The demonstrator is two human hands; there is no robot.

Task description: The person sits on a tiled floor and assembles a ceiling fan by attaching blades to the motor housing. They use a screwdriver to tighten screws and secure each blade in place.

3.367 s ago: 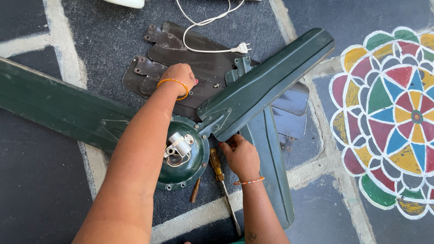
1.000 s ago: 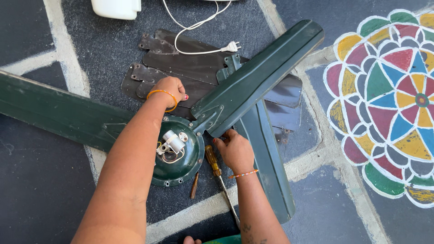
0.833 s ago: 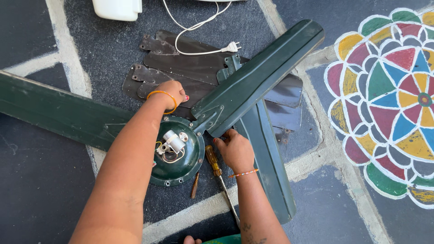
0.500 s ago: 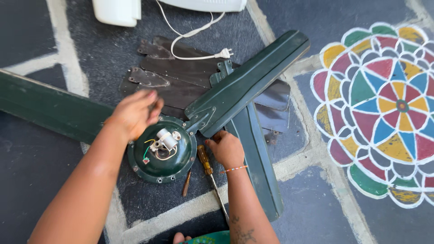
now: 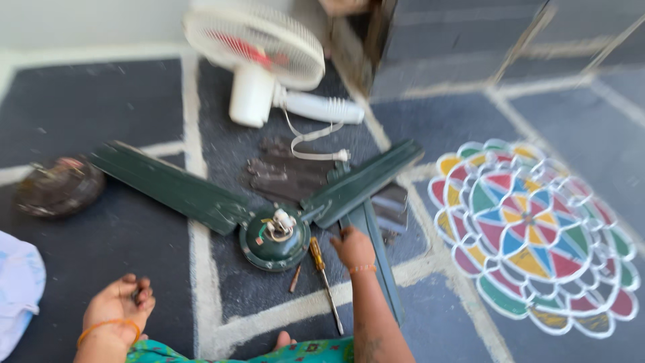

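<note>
Right hand point(image 5: 353, 247) rests curled on a green fan blade point(image 5: 371, 232) beside the motor hub point(image 5: 274, 236). Left hand point(image 5: 121, 302), low left, cups a small dark part point(image 5: 139, 294); frame blurred.

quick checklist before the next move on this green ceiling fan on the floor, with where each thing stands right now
1. Right hand on the dark green fan blade by the hub: ok.
2. Left hand off the fan, fingers curled; whether its grip holds a small part: cannot tell.
3. Yellow-handled screwdriver beside the right hand: ok.
4. Round green motor hub flat on the floor, wiring side up: ok.
5. Blade screws tight: cannot tell, the picture is blurred.
</note>
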